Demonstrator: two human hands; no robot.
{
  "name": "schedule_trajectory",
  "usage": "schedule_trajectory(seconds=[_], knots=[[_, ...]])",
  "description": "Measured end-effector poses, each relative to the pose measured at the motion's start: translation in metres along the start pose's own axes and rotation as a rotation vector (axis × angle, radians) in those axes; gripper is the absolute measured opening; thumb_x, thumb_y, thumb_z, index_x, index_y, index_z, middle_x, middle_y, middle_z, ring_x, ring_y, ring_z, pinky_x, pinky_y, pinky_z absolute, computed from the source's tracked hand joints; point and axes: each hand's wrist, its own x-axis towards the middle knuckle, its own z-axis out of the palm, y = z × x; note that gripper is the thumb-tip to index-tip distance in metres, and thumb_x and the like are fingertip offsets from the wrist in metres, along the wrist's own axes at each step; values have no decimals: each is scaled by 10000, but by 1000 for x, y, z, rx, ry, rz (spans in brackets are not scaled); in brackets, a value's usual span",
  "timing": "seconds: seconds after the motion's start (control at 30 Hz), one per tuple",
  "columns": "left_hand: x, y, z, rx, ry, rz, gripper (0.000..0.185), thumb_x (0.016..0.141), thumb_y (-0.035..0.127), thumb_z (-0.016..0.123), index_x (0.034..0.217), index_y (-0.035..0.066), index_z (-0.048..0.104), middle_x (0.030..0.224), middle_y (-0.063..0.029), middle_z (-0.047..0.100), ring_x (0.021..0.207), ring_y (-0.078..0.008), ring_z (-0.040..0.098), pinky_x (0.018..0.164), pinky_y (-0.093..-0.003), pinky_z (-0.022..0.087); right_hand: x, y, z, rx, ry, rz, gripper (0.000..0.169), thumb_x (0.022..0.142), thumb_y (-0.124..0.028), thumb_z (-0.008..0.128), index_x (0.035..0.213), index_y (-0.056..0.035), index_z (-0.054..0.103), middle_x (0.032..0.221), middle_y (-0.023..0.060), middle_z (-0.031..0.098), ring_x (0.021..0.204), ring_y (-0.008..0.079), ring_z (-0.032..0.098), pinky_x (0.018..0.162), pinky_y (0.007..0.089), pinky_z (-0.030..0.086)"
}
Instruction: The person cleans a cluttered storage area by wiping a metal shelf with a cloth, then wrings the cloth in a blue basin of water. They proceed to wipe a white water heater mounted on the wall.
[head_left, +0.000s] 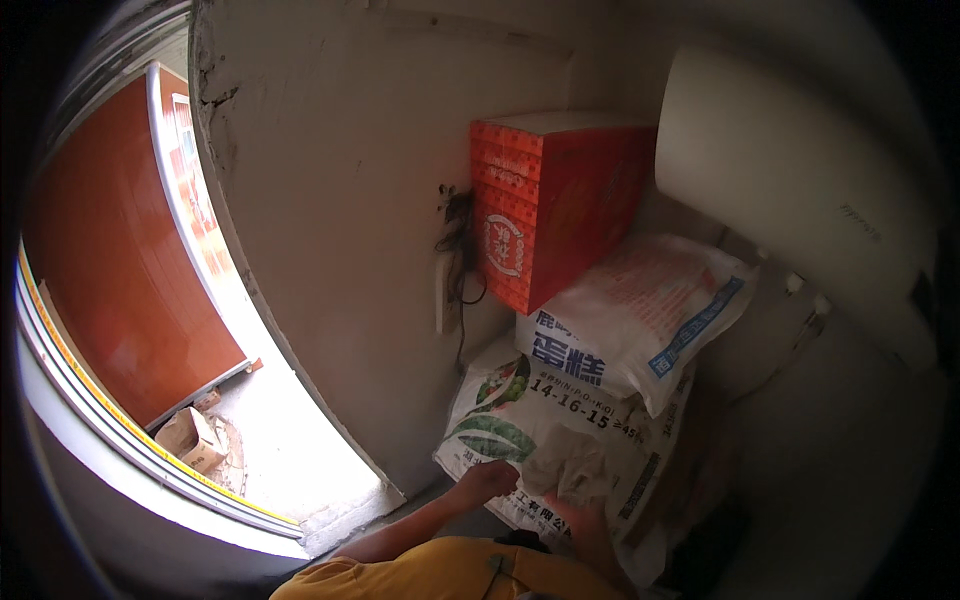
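My left hand (491, 480) is curled at the left side of a crumpled whitish cloth or bag (570, 465); whether its fingers grip an edge of it I cannot tell. From below, my right hand (574, 510) holds the crumpled piece, which covers most of its fingers. Beneath both hands lies a big white woven sack (495, 424) with green leaf print and black writing. A smaller white plastic sack (622, 315) with blue and red print rests on its upper part, beside a tall red cardboard box (585, 202).
A white cylindrical tank (780, 157) hangs at the upper right, with pipe fittings (795, 283) below it. Dark cables and a power strip (446, 292) run along the wall. At the left is a bright doorway with an orange-brown panel (120, 270) and an opened carton (199, 442) outside.
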Motion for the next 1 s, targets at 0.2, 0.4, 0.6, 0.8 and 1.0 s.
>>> schedule_trajectory(seconds=[0.2,0.4,0.6,0.8,1.0], knots=[[-6,15,-4,-10,-5,-73,168,891,79,566,1054,49,596,905,-30,641,822,-116,596,743,-277,493,10,-3,-8,-12,-85,13,455,877,-387,589,1203,-75,531,1201,102,558,1117,236,522,994,370,392],[4,-5,-14,4,16,-4,274,896,234,583,1083,35,603,924,-48,657,846,-124,619,759,-294,492,8,-7,-8,-37,-23,1,436,878,-370,592,1189,-68,537,1195,101,562,1104,234,527,979,372,404],[16,-17,-23,42,54,75,246,904,222,590,1069,40,602,912,-51,656,819,-125,618,737,-298,497,8,-25,7,-41,38,-64,418,880,-354,595,1175,-62,543,1188,101,566,1091,232,532,965,374,416],[17,17,-23,176,36,92,171,905,147,579,1043,48,605,913,-39,653,834,-114,612,738,-285,503,30,-47,33,-4,18,-115,400,881,-337,598,1160,-55,549,1181,101,570,1078,229,537,951,375,428],[14,8,-32,233,52,108,175,880,113,605,1047,59,609,918,-23,655,837,-102,605,745,-273,500,65,-46,54,77,-34,-44,382,883,-320,601,1146,-48,555,1175,100,574,1065,227,542,937,377,441]])
